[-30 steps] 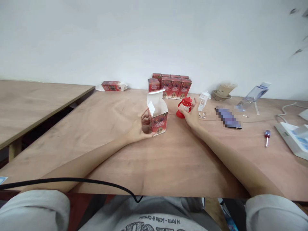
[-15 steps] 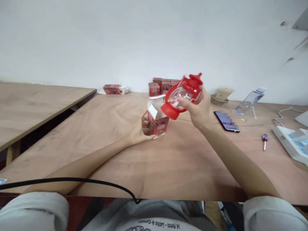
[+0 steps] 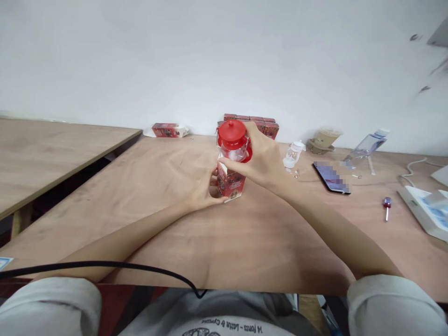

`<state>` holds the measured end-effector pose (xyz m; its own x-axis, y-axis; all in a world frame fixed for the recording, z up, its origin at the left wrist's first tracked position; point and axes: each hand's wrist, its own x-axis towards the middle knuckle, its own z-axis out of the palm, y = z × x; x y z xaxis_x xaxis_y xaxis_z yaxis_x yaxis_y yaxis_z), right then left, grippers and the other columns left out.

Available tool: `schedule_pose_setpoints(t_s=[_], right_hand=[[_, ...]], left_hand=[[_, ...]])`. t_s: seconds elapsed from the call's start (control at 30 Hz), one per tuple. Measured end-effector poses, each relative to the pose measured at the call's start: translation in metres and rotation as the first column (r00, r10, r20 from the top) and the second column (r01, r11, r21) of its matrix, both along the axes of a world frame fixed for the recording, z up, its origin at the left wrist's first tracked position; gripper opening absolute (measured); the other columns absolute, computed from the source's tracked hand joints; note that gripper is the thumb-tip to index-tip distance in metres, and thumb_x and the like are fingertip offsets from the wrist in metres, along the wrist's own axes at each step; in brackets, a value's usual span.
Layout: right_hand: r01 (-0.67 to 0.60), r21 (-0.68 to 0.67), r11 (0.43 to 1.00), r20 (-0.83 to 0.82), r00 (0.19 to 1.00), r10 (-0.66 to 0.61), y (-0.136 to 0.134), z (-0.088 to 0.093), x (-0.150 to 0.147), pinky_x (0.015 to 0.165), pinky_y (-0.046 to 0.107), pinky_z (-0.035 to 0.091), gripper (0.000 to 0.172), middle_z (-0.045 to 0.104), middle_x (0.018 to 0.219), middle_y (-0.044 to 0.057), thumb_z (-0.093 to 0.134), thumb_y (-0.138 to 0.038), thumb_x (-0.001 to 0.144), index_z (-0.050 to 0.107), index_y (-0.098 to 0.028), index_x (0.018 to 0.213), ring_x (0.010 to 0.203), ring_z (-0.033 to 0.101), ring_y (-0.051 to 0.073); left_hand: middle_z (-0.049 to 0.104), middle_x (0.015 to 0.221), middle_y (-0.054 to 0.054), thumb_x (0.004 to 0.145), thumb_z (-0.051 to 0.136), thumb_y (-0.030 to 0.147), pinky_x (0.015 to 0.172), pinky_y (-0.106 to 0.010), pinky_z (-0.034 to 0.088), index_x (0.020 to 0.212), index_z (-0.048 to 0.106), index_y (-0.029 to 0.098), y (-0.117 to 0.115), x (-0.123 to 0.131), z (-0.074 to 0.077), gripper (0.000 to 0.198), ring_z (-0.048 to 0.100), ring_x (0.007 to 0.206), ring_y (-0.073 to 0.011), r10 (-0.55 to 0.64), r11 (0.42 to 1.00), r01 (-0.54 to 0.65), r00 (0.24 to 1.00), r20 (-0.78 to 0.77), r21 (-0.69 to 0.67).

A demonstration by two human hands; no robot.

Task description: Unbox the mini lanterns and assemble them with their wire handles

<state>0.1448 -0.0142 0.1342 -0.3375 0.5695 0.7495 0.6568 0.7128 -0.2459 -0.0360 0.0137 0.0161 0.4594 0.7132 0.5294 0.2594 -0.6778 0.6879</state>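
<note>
My left hand (image 3: 205, 189) is wrapped around the side of a red printed cardboard box (image 3: 231, 185) standing on the table. In my right hand (image 3: 264, 161) is a red lantern (image 3: 232, 132) with a clear middle, gripped between thumb and fingers. The lantern is directly above the box's top, its round red end facing up. Its lower part is hidden behind my thumb and the box, so how far it sits inside I cannot tell.
Behind my hands stand several red boxes (image 3: 269, 127) by the wall. Another box (image 3: 165, 130) lies at left. To the right are a small white lantern (image 3: 293, 154), a cup (image 3: 326, 137), a tilted bottle (image 3: 368, 145), a phone (image 3: 331, 177), a screwdriver (image 3: 387, 205) and a power strip (image 3: 425, 210).
My right hand has moved left, bringing the lantern from beside the box to above its top and turning it more upright. My left hand still holds the box in place.
</note>
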Motion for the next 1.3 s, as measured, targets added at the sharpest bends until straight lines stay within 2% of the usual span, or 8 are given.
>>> schedule_pose_setpoints(t_s=[0.13, 0.27, 0.4, 0.63, 0.83, 0.97, 1.13, 1.3], right_hand=[[-0.067, -0.138, 0.988, -0.086, 0.995, 0.055, -0.006, 0.006, -0.011, 0.088, 0.044, 0.051, 0.056, 0.061, 0.100, 0.003, 0.066, -0.051, 0.073, 0.046, -0.023, 0.117, 0.099, 0.061, 0.026], [-0.136, -0.263, 0.955, -0.257, 0.964, 0.067, 0.001, 0.003, -0.016, 0.091, 0.048, 0.049, 0.054, 0.062, 0.102, 0.004, 0.066, -0.052, 0.073, 0.050, -0.021, 0.114, 0.101, 0.061, 0.025], [-0.195, -0.268, 0.943, -0.348, 0.933, 0.094, 0.014, -0.003, -0.008, 0.092, 0.049, 0.049, 0.058, 0.062, 0.107, 0.006, 0.068, -0.053, 0.071, 0.050, -0.021, 0.116, 0.106, 0.059, 0.026], [-0.097, -0.248, 0.964, -0.365, 0.931, 0.000, 0.027, -0.013, 0.020, 0.088, 0.047, 0.052, 0.060, 0.062, 0.110, 0.007, 0.069, -0.052, 0.069, 0.049, -0.021, 0.116, 0.101, 0.062, 0.025], [0.038, -0.265, 0.963, -0.139, 0.987, -0.077, 0.008, -0.011, 0.004, 0.083, 0.048, 0.050, 0.076, 0.060, 0.115, 0.010, 0.071, -0.042, 0.068, 0.034, -0.022, 0.131, 0.100, 0.061, 0.030], [0.053, -0.306, 0.950, 0.062, 0.997, -0.036, 0.000, -0.005, -0.001, 0.080, 0.045, 0.049, 0.063, 0.060, 0.112, 0.009, 0.066, -0.038, 0.071, 0.037, -0.023, 0.125, 0.100, 0.059, 0.030], [0.070, -0.229, 0.971, 0.104, 0.993, -0.047, 0.011, -0.006, 0.007, 0.080, 0.042, 0.047, 0.059, 0.053, 0.114, 0.010, 0.069, -0.033, 0.069, 0.037, -0.021, 0.117, 0.100, 0.055, 0.027], [0.026, -0.183, 0.983, 0.180, 0.984, 0.007, 0.018, -0.002, 0.008, 0.080, 0.039, 0.045, 0.054, 0.051, 0.115, 0.010, 0.070, -0.031, 0.069, 0.040, -0.021, 0.113, 0.100, 0.053, 0.026]], left_hand=[[0.060, 0.096, -0.006, 0.063, 0.076, 0.032, 0.068, -0.041, 0.060, 0.113, 0.043, 0.020, -0.004, 0.002, 0.004, 0.061, 0.066, 0.081, -0.0222, 0.060, 0.998, -0.060, 0.998, -0.012, -0.013], [0.065, 0.098, -0.008, 0.070, 0.073, 0.032, 0.065, -0.037, 0.061, 0.110, 0.048, 0.018, -0.006, 0.003, 0.002, 0.050, 0.068, 0.081, -0.0230, -0.044, 0.985, 0.046, 0.999, 0.014, -0.168], [0.064, 0.100, -0.009, 0.068, 0.075, 0.032, 0.072, -0.042, 0.060, 0.119, 0.043, 0.019, -0.005, 0.002, 0.000, 0.061, 0.067, 0.087, -0.0250, -0.014, 0.991, 0.016, 1.000, 0.015, -0.134], [0.054, 0.115, -0.011, 0.064, 0.077, 0.032, 0.080, -0.045, 0.057, 0.127, 0.032, 0.022, -0.001, 0.001, -0.003, 0.079, 0.064, 0.090, -0.0230, -0.005, 0.999, 0.006, 1.000, 0.024, -0.043], [0.058, 0.107, -0.009, 0.065, 0.076, 0.034, 0.080, -0.044, 0.056, 0.125, 0.031, 0.020, -0.001, 0.000, -0.003, 0.077, 0.064, 0.092, -0.0238, 0.027, 0.992, -0.030, 0.999, -0.024, -0.121], [0.059, 0.104, -0.008, 0.065, 0.075, 0.035, 0.082, -0.044, 0.055, 0.123, 0.032, 0.020, -0.001, 0.000, -0.005, 0.074, 0.064, 0.093, -0.0238, 0.053, 0.982, -0.060, 0.998, -0.046, -0.177], [0.056, 0.115, -0.009, 0.063, 0.077, 0.037, 0.083, -0.047, 0.054, 0.123, 0.033, 0.024, -0.001, 0.000, -0.005, 0.076, 0.063, 0.095, -0.0246, 0.065, 0.986, -0.070, 0.997, -0.035, -0.149], [0.060, 0.109, -0.008, 0.064, 0.076, 0.035, 0.081, -0.047, 0.054, 0.123, 0.033, 0.024, -0.003, 0.000, -0.002, 0.074, 0.064, 0.094, -0.0251, 0.046, 0.987, -0.050, 0.999, -0.028, -0.153]])
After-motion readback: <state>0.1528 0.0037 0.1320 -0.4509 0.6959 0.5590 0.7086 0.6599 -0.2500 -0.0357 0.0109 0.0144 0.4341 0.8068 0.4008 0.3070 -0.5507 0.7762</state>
